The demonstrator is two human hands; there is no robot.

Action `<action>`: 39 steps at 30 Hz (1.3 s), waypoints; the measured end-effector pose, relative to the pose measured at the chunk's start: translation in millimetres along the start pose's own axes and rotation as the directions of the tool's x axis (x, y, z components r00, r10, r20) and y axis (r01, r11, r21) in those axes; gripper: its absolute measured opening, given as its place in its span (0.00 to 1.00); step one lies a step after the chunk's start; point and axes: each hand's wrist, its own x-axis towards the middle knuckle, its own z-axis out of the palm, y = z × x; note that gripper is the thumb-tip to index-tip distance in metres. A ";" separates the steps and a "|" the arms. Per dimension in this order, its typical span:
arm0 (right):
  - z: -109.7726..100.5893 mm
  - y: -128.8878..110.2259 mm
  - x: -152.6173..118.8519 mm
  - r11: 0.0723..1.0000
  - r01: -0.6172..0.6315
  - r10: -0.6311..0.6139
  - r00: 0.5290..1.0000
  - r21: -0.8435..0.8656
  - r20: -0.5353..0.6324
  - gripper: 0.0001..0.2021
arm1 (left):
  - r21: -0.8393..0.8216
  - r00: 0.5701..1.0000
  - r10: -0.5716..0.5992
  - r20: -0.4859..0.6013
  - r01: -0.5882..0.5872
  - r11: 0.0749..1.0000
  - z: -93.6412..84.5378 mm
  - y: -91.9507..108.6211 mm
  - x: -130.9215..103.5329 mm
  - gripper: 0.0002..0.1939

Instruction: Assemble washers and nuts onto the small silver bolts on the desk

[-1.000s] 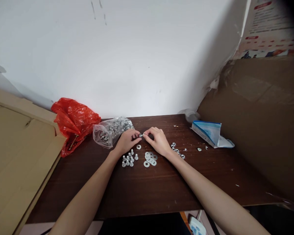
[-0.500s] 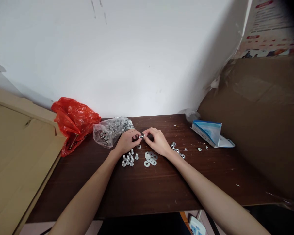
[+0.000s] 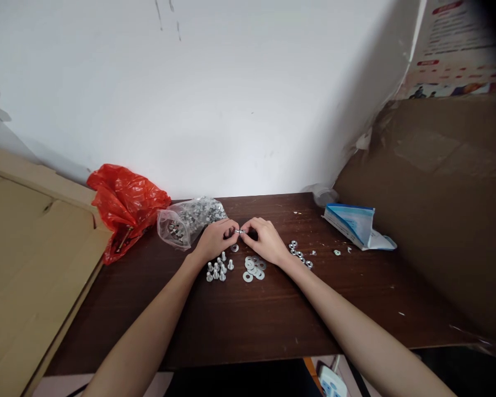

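Note:
A small silver bolt (image 3: 238,231) is pinched between the fingertips of my left hand (image 3: 215,238), lying level above the table. The fingertips of my right hand (image 3: 264,238) close round its other end, on a tiny bright piece that looks like a nut, mostly hidden by the fingers. Just under the hands lies a single washer (image 3: 235,248). Closer to me several bolts (image 3: 216,270) stand on their heads, left of a loose pile of flat washers (image 3: 254,268). Several nuts (image 3: 300,255) lie beside my right wrist, partly covered by it.
A clear plastic bag of metal hardware (image 3: 194,218) lies behind my left hand, beside a red plastic bag (image 3: 126,204). Cardboard (image 3: 33,264) flanks the left, a large carton (image 3: 434,209) the right. A blue-white packet (image 3: 353,223) and scraps lie on the dark table (image 3: 248,325).
My fingertips have drawn slightly closer together round the bolt, and less of it shows between them. The bolts, washers and nuts on the table have stayed where they were.

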 end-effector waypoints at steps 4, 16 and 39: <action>1.3 0.7 0.5 1.000 0.000 0.000 1.000 0.006 0.001 0.02 | -0.008 1.000 0.014 -0.005 -0.014 1.000 -0.1 0.3 0.2 0.07; 0.1 1.0 0.4 0.998 -0.041 0.041 0.999 0.056 -0.011 0.02 | -0.087 0.999 0.019 -0.039 -0.023 0.996 2.0 -2.9 -0.4 0.11; -0.2 2.3 0.0 0.998 -0.010 0.009 1.000 0.056 0.026 0.05 | -0.099 0.999 0.029 -0.013 -0.030 0.995 0.0 0.0 0.2 0.10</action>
